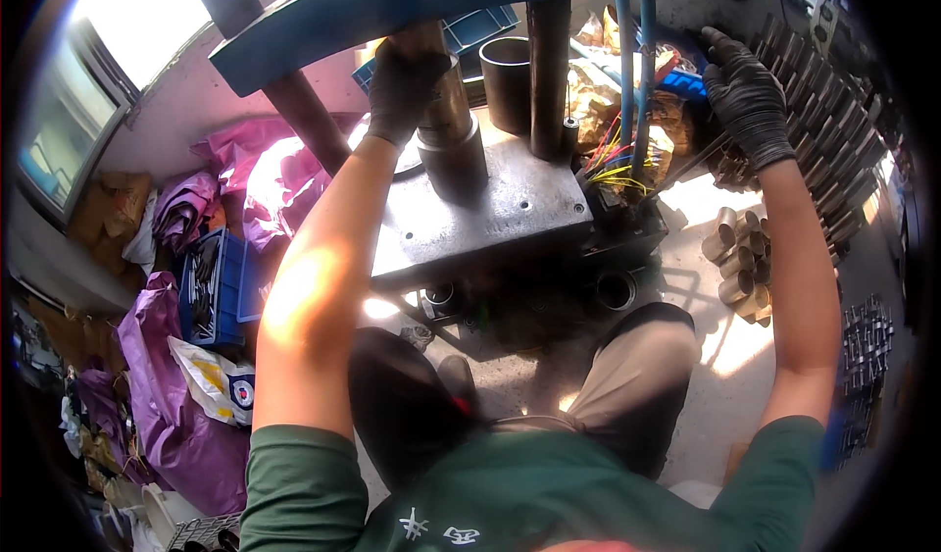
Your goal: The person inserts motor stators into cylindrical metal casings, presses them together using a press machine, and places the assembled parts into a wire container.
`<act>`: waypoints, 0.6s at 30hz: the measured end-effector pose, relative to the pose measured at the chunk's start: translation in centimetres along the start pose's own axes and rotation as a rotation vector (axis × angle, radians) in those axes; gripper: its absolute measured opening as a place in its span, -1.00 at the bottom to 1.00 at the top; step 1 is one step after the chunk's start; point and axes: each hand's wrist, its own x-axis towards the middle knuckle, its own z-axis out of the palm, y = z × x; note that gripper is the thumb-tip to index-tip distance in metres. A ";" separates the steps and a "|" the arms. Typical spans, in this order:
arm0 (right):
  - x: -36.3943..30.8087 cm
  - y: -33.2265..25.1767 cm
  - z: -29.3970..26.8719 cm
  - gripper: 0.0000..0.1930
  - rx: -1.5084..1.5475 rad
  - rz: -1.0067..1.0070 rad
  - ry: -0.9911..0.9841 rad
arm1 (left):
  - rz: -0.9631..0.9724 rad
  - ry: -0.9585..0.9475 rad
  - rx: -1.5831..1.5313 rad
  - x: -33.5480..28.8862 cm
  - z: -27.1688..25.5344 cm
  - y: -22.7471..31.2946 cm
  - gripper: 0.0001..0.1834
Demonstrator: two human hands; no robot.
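My left hand [402, 91], in a dark glove, is closed around the left side of a shiny metal tube [448, 106]. The tube stands upright on a thick round die [456, 165] on the press's steel bed [490, 209]; its upper end is partly behind my glove, under the ram. My right hand [747, 98], also gloved, reaches out to the far right with its fingers stretched. Beside it rises a large stack of metal tubes [828, 125]. No object shows in that hand, though its palm side is hidden.
A wide hollow cylinder [506, 83] stands behind the press column [549, 76]. Blue hoses [645, 72] and loose coloured wires [618, 168] run right of the bed. Short tubes [740, 263] lie piled on the floor. Purple sacks [167, 385] and a blue crate [213, 287] sit left.
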 end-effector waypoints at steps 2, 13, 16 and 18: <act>0.2 -0.1 0.3 -0.43 -0.036 0.050 -0.107 | 0.074 0.064 -0.056 -0.1 -0.4 -0.7 -0.18; -0.2 0.9 -1.0 -0.40 -0.193 0.096 -0.246 | 0.539 0.197 0.384 0.4 -1.3 4.4 -0.49; 0.4 -0.2 -1.7 -0.24 -0.073 0.157 -0.234 | 0.475 0.058 0.540 1.4 -2.5 4.6 -0.65; 1.0 -1.2 -2.8 -0.21 -0.007 0.244 -0.339 | 0.497 0.017 0.561 2.5 -2.9 3.5 -0.69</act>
